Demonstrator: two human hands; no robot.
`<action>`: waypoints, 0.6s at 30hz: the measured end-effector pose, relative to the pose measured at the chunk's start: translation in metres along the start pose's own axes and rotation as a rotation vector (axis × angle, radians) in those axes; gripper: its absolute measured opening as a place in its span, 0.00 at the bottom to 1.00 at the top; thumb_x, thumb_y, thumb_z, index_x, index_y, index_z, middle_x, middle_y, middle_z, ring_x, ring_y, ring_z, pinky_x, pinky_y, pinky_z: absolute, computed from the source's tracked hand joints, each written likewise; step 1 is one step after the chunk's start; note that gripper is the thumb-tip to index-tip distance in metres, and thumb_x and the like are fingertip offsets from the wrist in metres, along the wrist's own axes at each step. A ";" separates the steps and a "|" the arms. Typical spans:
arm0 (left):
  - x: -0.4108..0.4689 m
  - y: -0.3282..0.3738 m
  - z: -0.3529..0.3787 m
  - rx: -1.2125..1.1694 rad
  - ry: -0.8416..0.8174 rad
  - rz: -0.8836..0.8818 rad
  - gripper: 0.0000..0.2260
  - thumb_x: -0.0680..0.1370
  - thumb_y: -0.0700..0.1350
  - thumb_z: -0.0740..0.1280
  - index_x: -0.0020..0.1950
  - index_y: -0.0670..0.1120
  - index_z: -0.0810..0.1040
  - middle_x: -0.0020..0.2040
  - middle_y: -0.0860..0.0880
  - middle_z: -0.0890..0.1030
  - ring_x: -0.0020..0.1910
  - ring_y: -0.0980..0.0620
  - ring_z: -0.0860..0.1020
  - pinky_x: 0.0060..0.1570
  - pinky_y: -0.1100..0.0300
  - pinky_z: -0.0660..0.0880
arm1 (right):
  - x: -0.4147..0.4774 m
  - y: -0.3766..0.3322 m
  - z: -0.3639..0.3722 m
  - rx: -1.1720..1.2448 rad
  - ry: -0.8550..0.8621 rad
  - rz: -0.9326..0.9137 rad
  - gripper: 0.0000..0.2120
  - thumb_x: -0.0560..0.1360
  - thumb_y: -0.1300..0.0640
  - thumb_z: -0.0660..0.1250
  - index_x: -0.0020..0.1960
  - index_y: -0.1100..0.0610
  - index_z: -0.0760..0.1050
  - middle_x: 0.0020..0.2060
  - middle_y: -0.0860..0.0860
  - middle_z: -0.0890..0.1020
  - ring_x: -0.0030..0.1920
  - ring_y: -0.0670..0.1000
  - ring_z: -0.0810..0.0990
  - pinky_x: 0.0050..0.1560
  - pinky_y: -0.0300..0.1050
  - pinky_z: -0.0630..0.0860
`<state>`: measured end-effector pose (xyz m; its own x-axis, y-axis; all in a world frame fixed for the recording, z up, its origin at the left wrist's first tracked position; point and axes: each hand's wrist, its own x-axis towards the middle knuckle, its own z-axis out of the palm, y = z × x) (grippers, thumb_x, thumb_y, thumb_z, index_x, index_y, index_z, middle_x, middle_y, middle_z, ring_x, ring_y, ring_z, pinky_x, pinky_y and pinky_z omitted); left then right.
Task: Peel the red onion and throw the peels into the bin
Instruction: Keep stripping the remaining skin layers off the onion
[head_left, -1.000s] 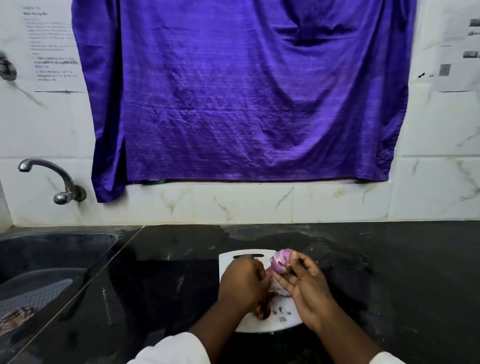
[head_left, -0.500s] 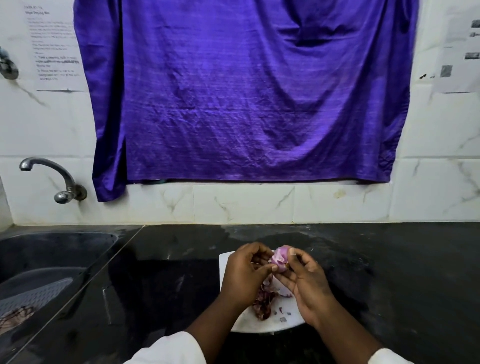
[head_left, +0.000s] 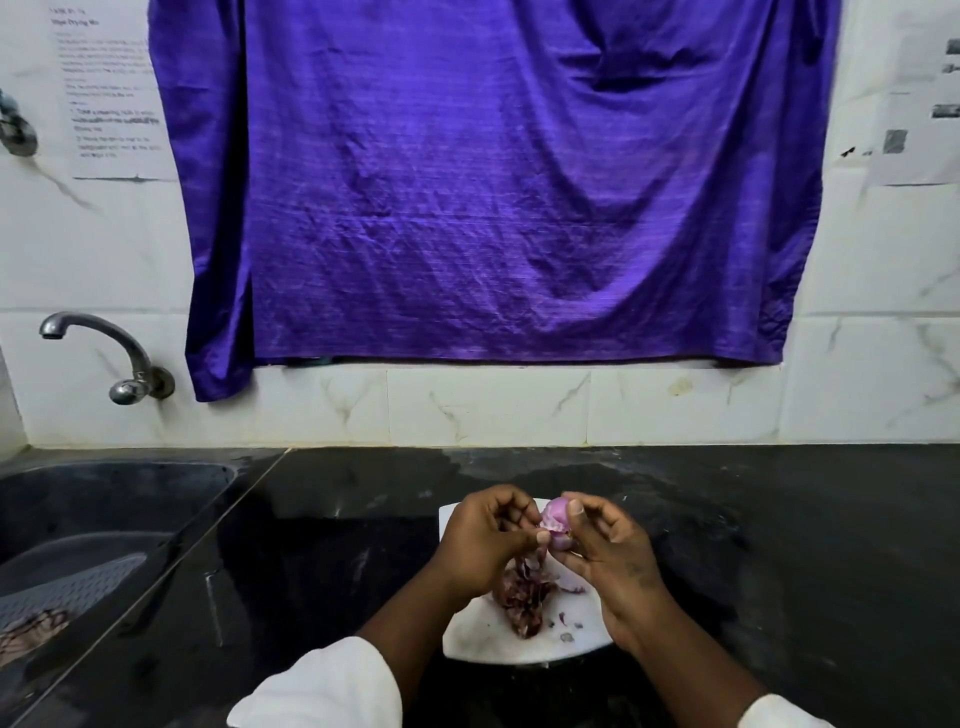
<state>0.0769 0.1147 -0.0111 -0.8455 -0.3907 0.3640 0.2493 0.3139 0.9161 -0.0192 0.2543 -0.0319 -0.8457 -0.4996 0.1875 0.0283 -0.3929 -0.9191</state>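
Note:
A small red onion (head_left: 555, 519), pale purple where the skin is off, is held just above a white cutting board (head_left: 483, 636). My right hand (head_left: 605, 553) grips the onion with thumb and fingers. My left hand (head_left: 485, 540) pinches a strip of peel (head_left: 530, 558) that hangs down from the onion. A heap of dark red peels (head_left: 522, 597) lies on the board under my hands. No bin is in view.
The board sits on a black stone counter (head_left: 779, 545). A sink (head_left: 98, 514) with a grey strainer tray (head_left: 67, 587) and a tap (head_left: 111, 353) is at the left. A purple cloth (head_left: 493, 182) hangs on the tiled wall behind.
My left hand has risen from the board to the onion and taken a strip of peel, now pulled downward. The right hand has kept hold of the onion.

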 end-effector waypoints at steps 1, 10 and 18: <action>0.001 -0.001 -0.001 -0.018 -0.010 -0.009 0.07 0.73 0.31 0.77 0.47 0.36 0.81 0.39 0.41 0.82 0.37 0.48 0.83 0.39 0.58 0.80 | 0.000 0.001 0.000 -0.004 0.002 -0.001 0.14 0.75 0.53 0.72 0.58 0.59 0.82 0.51 0.59 0.87 0.48 0.59 0.88 0.48 0.53 0.85; -0.004 -0.010 0.007 -0.066 -0.054 -0.071 0.06 0.75 0.34 0.76 0.46 0.35 0.79 0.40 0.39 0.83 0.40 0.43 0.81 0.44 0.51 0.81 | 0.004 -0.004 0.006 -0.025 0.081 -0.047 0.08 0.79 0.62 0.71 0.57 0.61 0.80 0.52 0.61 0.86 0.49 0.58 0.86 0.44 0.46 0.86; -0.003 -0.011 0.007 -0.106 0.091 -0.089 0.13 0.75 0.33 0.76 0.56 0.44 0.82 0.52 0.40 0.85 0.48 0.48 0.85 0.53 0.50 0.84 | 0.002 -0.004 0.003 -0.032 0.102 -0.045 0.08 0.78 0.61 0.72 0.57 0.61 0.80 0.53 0.62 0.86 0.54 0.64 0.86 0.47 0.48 0.86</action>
<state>0.0734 0.1188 -0.0239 -0.8217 -0.4909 0.2894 0.2275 0.1830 0.9564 -0.0193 0.2524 -0.0265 -0.8957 -0.4002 0.1936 -0.0261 -0.3875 -0.9215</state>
